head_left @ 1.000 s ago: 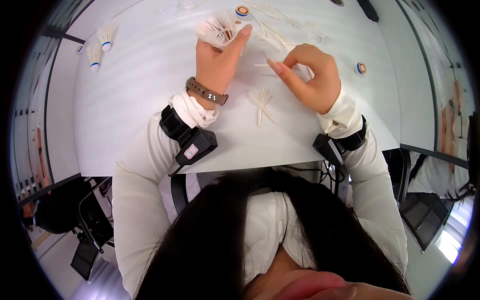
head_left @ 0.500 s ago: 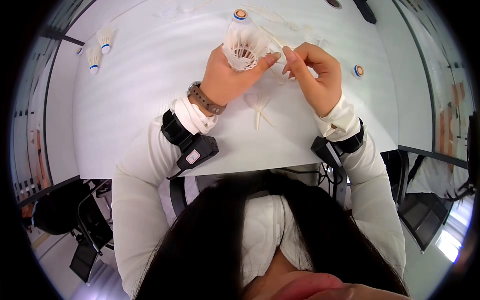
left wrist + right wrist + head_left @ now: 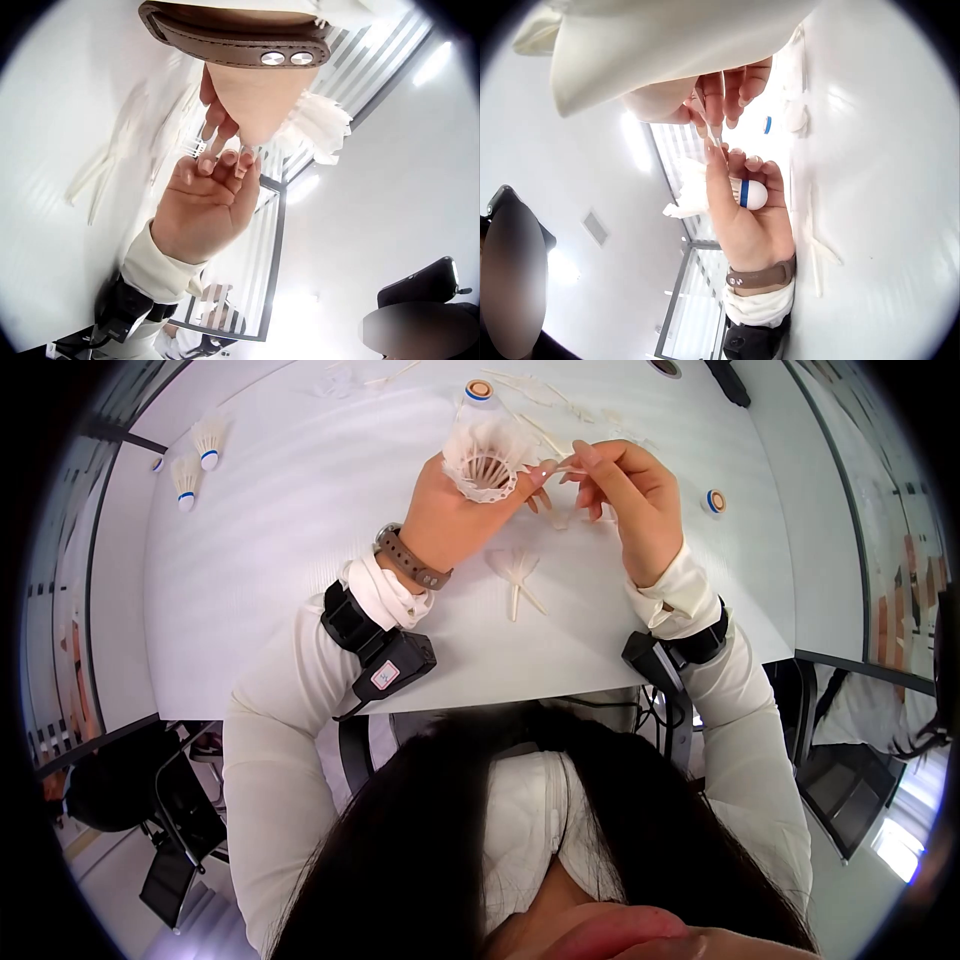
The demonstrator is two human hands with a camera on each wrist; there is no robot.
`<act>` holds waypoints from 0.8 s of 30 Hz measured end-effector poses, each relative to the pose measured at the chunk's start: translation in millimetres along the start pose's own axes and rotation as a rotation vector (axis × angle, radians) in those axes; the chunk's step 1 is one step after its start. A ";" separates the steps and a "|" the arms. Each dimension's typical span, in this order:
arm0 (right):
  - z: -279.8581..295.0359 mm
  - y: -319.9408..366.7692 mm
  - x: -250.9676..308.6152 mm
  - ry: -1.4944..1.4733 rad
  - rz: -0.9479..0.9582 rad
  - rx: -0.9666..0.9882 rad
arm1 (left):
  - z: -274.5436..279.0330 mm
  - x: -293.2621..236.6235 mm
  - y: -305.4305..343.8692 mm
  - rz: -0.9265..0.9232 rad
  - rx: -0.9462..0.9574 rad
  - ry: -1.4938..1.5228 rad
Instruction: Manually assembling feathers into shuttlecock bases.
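In the head view, my left hand [image 3: 450,515] grips a white feather shuttlecock [image 3: 485,460], its open skirt tilted up toward the head camera. The right wrist view shows its white, blue-banded cork [image 3: 756,195] inside the left palm. My right hand [image 3: 640,505] pinches a thin white feather piece [image 3: 567,469] between thumb and fingers. The other end of that piece meets the left thumb and fingertips, beside the skirt. Below the hands, a few loose feathers [image 3: 517,588] lie crossed on the white table [image 3: 300,600].
Two whole shuttlecocks, one nearer [image 3: 185,482] and one farther [image 3: 208,442], lie at the left. A loose blue-banded cork [image 3: 714,501] sits at the right, another cork [image 3: 479,390] at the back. Stray feathers [image 3: 540,435] lie beyond the hands. Partition walls [image 3: 845,500] flank the table.
The left hand has moved right and turned the shuttlecock's skirt toward the camera. The right hand has brought the feather piece up to the left fingertips, so both hands now meet.
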State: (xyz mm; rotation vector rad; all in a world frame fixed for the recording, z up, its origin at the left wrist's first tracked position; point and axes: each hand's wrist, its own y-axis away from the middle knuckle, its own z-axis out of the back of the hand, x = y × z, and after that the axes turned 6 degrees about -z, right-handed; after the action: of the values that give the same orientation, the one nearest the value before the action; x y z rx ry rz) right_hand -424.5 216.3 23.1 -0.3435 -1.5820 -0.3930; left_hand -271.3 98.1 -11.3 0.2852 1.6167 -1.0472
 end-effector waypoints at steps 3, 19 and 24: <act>0.3 -0.1 -0.5 0.063 0.045 -0.044 | 1.5 0.3 2.2 0.072 0.042 0.073; -2.6 0.2 9.5 0.048 0.141 -0.118 | 4.0 -2.8 4.2 0.140 0.156 0.070; -2.3 -0.8 11.1 0.027 0.042 -0.075 | 3.6 -0.2 4.5 0.128 0.092 0.044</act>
State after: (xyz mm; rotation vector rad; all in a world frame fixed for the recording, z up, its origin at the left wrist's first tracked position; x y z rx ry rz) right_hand -423.4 214.4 34.3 -0.4266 -1.5336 -0.4241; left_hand -265.9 98.1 -13.2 0.4708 1.5704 -1.0241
